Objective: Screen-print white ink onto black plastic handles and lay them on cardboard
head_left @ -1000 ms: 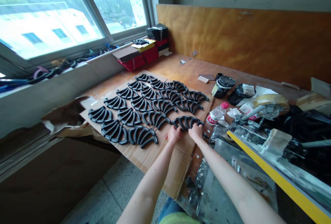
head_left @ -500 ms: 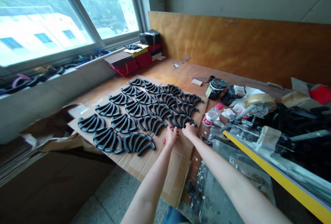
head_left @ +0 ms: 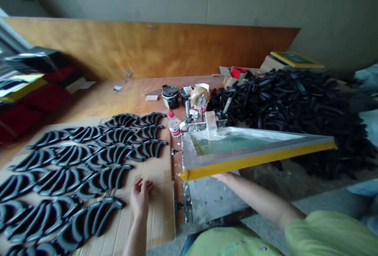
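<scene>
My left hand [head_left: 141, 195] is just above the cardboard sheet [head_left: 161, 193], its fingers loosely curled and slightly apart, with nothing visible in them. Left of it lie rows of black curved, handle-like pieces [head_left: 102, 179], set close together in fan-shaped groups. My right hand [head_left: 222, 176] reaches under the yellow-edged screen-printing frame [head_left: 254, 161]; its fingers are hidden there. The frame is tilted up over a grey printing base [head_left: 215, 201]. Whether the right hand touches the frame or holds a piece, I cannot tell.
A big heap of black pieces [head_left: 292, 102] lies at the right. Behind the sheet stand a red-capped bottle [head_left: 174, 125], a dark paint tub [head_left: 170, 97] and a tape roll [head_left: 200, 97]. Red and black stacks [head_left: 32, 100] are at far left; a wooden board [head_left: 147, 49] backs the table.
My view has swung right. Both hands were together at the front row's end; now the right has moved away under the screen frame while the left stays over the cardboard.
</scene>
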Demonstrator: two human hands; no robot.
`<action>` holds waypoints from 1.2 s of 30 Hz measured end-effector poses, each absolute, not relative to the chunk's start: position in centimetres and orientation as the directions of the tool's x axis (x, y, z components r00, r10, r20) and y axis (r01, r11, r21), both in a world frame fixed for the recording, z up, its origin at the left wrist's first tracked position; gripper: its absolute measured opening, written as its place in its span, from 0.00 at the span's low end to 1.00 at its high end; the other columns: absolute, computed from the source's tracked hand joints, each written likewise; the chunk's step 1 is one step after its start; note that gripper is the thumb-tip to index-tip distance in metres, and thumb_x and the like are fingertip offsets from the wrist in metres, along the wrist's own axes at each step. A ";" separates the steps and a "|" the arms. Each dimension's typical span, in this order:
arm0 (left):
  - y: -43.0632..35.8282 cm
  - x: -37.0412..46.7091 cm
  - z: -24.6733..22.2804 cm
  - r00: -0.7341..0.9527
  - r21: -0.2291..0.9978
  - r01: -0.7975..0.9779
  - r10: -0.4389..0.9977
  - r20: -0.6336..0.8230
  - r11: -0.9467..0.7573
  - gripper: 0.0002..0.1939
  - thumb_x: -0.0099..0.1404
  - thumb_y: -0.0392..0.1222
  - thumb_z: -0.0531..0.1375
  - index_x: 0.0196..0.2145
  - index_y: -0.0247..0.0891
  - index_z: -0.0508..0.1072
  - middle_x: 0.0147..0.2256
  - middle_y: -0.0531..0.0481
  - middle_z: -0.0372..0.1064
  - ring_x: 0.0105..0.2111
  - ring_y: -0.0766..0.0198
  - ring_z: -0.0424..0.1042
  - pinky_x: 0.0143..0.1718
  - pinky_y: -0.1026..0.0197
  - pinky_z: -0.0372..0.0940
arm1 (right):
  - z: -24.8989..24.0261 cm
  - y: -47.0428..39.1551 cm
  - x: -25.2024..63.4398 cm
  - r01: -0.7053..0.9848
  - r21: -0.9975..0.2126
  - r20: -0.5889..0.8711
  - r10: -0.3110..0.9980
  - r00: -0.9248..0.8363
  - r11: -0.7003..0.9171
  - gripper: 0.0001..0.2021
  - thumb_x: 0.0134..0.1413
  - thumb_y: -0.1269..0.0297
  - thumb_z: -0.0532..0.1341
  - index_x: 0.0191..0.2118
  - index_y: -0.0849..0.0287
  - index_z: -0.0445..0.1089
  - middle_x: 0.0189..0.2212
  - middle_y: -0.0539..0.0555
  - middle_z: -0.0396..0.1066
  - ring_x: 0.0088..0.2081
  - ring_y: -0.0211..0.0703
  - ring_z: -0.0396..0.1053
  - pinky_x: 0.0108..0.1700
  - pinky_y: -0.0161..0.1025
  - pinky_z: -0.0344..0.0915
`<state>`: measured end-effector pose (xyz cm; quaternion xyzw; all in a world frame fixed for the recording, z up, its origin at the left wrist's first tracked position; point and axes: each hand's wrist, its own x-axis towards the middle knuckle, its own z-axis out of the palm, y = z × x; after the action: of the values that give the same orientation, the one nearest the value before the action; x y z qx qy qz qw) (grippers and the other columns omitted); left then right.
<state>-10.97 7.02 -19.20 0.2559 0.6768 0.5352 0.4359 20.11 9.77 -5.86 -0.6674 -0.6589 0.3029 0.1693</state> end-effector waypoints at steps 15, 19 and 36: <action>1.1 -4.1 -15.1 -0.509 0.953 -0.078 0.810 -0.291 0.294 0.20 0.46 0.48 0.64 0.37 0.37 0.70 0.32 0.49 0.72 0.31 0.63 0.73 0.31 0.59 0.69 | -11.2 -1.9 49.8 0.653 -0.222 -0.249 0.689 0.680 -0.724 0.21 0.65 0.59 0.49 0.57 0.64 0.63 0.44 0.64 0.72 0.46 0.50 0.70 0.46 0.41 0.60; 0.9 -1.2 -13.4 -0.510 0.959 -0.059 0.818 -0.268 0.277 0.21 0.46 0.50 0.63 0.37 0.35 0.70 0.33 0.48 0.72 0.31 0.62 0.73 0.31 0.59 0.68 | -11.6 -0.5 46.7 0.747 -0.257 -0.237 0.789 0.567 -0.614 0.15 0.63 0.63 0.53 0.51 0.58 0.67 0.40 0.59 0.74 0.45 0.47 0.70 0.46 0.38 0.59; 3.2 4.9 -0.7 -0.407 0.998 -0.043 0.913 0.031 -0.053 0.18 0.56 0.50 0.63 0.40 0.35 0.72 0.34 0.48 0.72 0.33 0.66 0.73 0.32 0.65 0.68 | -7.1 4.8 32.8 0.740 -0.472 0.135 0.869 -0.477 0.480 0.18 0.61 0.73 0.50 0.51 0.57 0.71 0.46 0.56 0.69 0.51 0.45 0.59 0.56 0.42 0.56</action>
<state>4.86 3.17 -0.66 0.3824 0.5685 0.6168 0.3874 32.80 4.76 -7.15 -0.4782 -0.8408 0.1775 0.1815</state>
